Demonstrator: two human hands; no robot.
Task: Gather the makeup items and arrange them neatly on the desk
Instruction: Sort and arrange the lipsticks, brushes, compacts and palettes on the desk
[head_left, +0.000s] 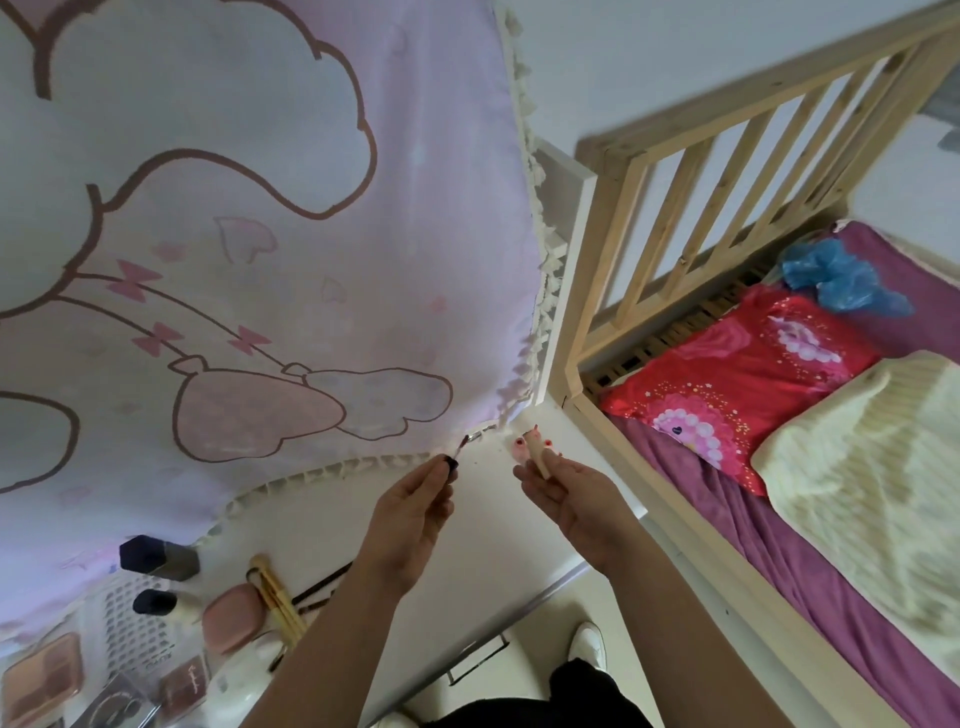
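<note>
**A:** Lot one, far left of the worktop (493, 551)?

**B:** Palettes (36, 670), lying flat at the near corner. Next a white basket (122, 621), then two dark-capped bottles (158, 558), upright. A pink compact (234, 616) lies just beside them, with the brushes (275, 600) touching its right edge. They are bunched loosely, which suggests a gathering spot, but they are not yet in rows.

**A:** Lot two, the left grip (410, 514)?

**B:** It pinches a wand (453, 461) at the dark cap, with the thin tip pointing away towards the pink curtain (260, 234). Holding it by the cap likely keeps the fingers off the wet end.

**A:** Lot three, the right grip (576, 504)?

**B:** Its fingers are curled round a beige tube (537, 457), which is raised with its far end pointing away. Tube and wand are near each other but apart, both above the far corner of the worktop.

**A:** Why held like that?

**B:** My judgement is that they are two halves of one item, lined up to be rejoined before it goes with the pile at left. The mouth of the tube is too blurred to confirm.

**A:** Far right?

**B:** A wooden bed (649, 171) with a red pillow (727, 374). It has no part in the count.
</note>
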